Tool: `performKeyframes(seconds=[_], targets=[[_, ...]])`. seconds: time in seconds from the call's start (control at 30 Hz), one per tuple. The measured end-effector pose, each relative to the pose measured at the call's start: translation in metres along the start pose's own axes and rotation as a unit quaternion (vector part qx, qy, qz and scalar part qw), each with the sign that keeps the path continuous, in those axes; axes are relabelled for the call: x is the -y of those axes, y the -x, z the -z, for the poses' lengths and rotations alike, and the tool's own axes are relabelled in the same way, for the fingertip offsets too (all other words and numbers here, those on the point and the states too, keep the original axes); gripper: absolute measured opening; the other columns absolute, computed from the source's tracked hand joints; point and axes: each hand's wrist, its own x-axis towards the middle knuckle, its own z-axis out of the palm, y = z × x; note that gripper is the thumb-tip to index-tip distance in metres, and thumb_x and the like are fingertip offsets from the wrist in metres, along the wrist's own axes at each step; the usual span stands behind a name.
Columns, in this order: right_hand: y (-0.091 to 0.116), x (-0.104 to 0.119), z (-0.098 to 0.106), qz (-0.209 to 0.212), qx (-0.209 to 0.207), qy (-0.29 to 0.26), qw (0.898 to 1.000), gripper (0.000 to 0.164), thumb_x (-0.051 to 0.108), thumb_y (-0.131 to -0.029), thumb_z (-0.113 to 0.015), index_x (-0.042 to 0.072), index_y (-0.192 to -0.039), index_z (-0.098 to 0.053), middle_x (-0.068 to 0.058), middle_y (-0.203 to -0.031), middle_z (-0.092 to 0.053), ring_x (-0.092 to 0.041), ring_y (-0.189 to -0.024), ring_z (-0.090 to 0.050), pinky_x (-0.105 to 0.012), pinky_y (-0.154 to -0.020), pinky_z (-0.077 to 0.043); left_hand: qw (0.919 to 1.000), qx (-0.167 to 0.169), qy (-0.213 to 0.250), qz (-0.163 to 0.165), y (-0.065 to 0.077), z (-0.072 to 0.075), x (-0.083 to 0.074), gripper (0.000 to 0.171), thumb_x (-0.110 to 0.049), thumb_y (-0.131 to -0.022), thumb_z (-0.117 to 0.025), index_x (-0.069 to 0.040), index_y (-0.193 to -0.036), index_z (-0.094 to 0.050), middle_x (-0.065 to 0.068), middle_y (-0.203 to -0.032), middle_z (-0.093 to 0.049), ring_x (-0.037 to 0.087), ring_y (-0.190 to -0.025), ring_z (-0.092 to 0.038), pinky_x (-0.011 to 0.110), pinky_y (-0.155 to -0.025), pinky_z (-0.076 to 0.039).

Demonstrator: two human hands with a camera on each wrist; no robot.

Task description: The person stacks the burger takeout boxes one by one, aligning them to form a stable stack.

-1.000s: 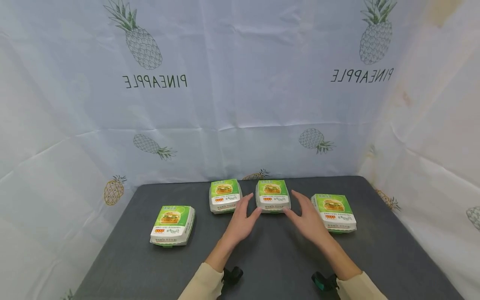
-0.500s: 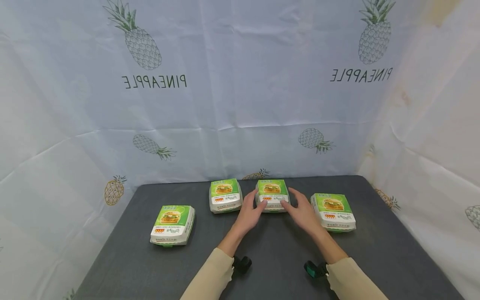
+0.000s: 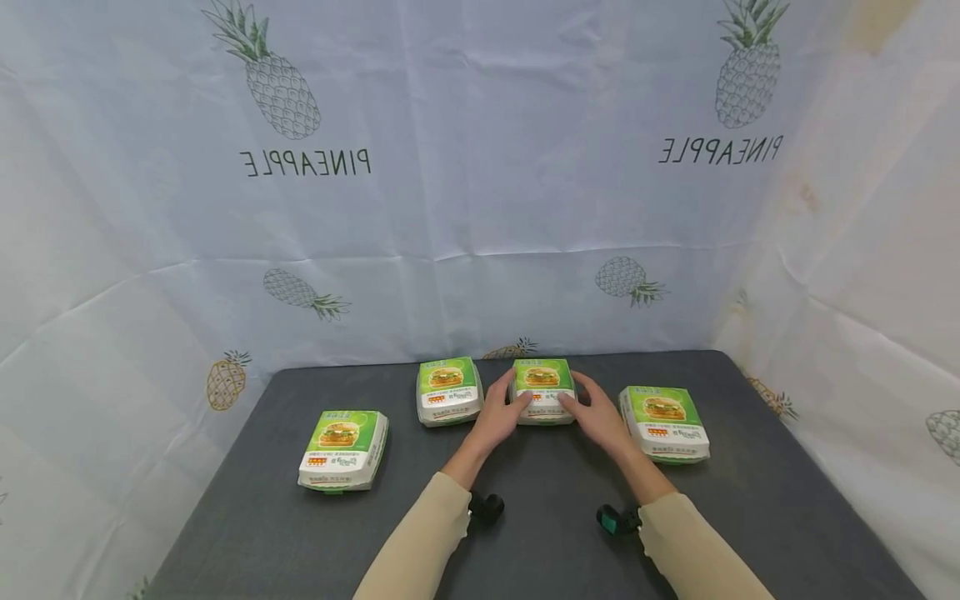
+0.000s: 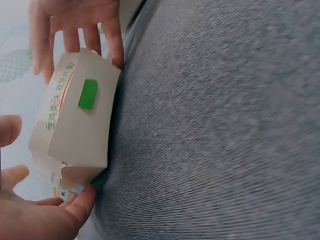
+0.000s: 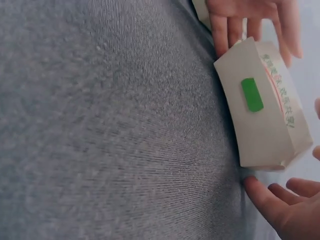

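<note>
A burger box (image 3: 543, 385) with a green and white lid and a burger picture sits at the back of the table between both hands. On its left side is my left hand (image 3: 496, 414), and my right hand (image 3: 600, 417) is on its right. Fingers lie fairly straight along the sides, thumbs over the near part of the lid. In the left wrist view, a finger of the left hand (image 4: 45, 217) touches the box's (image 4: 82, 125) lower corner. The right wrist view has the right hand (image 5: 292, 215) close beside the box (image 5: 265, 110); contact there is hard to tell.
Another burger box (image 3: 450, 387) stands just left of the left hand. One more box (image 3: 665, 421) lies right of the right hand, and another (image 3: 343, 450) farther left. The dark grey table (image 3: 540, 533) ends at a pineapple-print cloth (image 3: 480, 192).
Both hands have moved inward, closing the gaps at the middle burger box's sides. The boxes stay where they were.
</note>
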Motion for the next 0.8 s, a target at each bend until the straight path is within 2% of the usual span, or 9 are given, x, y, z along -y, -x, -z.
performKeyframes(seconds=[0.1,0.23,0.4,0.57,0.8], targets=[[-0.003,-0.001,0.001,0.007,0.004,-0.026,1.000,0.073,0.049,-0.102,-0.059,0.013,-0.160,-0.031,-0.021,-0.157,-0.036,-0.040,-0.138,-0.043,-0.053,-0.099,-0.046,1.0000,0.002,0.009,0.001,-0.004,0.001,-0.001,0.066,-0.036,-0.107,-0.055,-0.013,-0.162,-0.027,0.019,-0.164,-0.023,0.040,-0.149,-0.028,0.058,-0.112,-0.034],[-0.003,0.001,0.001,0.012,0.009,-0.037,0.999,0.066,0.038,-0.104,-0.059,0.012,-0.159,-0.033,-0.022,-0.158,-0.036,-0.041,-0.137,-0.045,-0.051,-0.098,-0.048,0.9998,0.007,0.014,0.009,-0.006,0.002,-0.002,0.066,-0.033,-0.106,-0.057,-0.012,-0.161,-0.029,0.021,-0.163,-0.026,0.043,-0.143,-0.037,0.058,-0.106,-0.040],[-0.002,0.000,0.002,0.003,0.010,-0.018,1.000,0.063,0.035,-0.104,-0.059,0.013,-0.158,-0.036,-0.023,-0.155,-0.039,-0.043,-0.136,-0.045,-0.053,-0.098,-0.049,0.9996,0.016,0.003,0.022,-0.001,0.002,-0.005,0.063,-0.031,-0.105,-0.058,-0.014,-0.160,-0.032,0.023,-0.160,-0.029,0.042,-0.138,-0.043,0.057,-0.102,-0.043],[0.002,0.001,0.004,0.006,0.032,-0.001,0.999,0.066,0.035,-0.103,-0.061,0.011,-0.159,-0.034,-0.026,-0.153,-0.039,-0.044,-0.134,-0.046,-0.053,-0.096,-0.048,0.9994,0.027,0.000,0.022,0.004,0.003,-0.006,0.063,-0.027,-0.104,-0.059,-0.013,-0.160,-0.032,0.024,-0.159,-0.030,0.040,-0.134,-0.047,0.055,-0.100,-0.045],[0.014,0.006,0.007,0.007,0.071,-0.029,0.997,0.067,0.032,-0.104,-0.061,0.011,-0.160,-0.031,-0.027,-0.154,-0.035,-0.045,-0.135,-0.044,-0.048,-0.090,-0.052,0.9986,0.040,0.003,0.034,0.015,0.006,-0.007,0.064,-0.027,-0.104,-0.059,-0.013,-0.160,-0.031,0.024,-0.156,-0.032,0.037,-0.127,-0.054,0.051,-0.096,-0.049]])
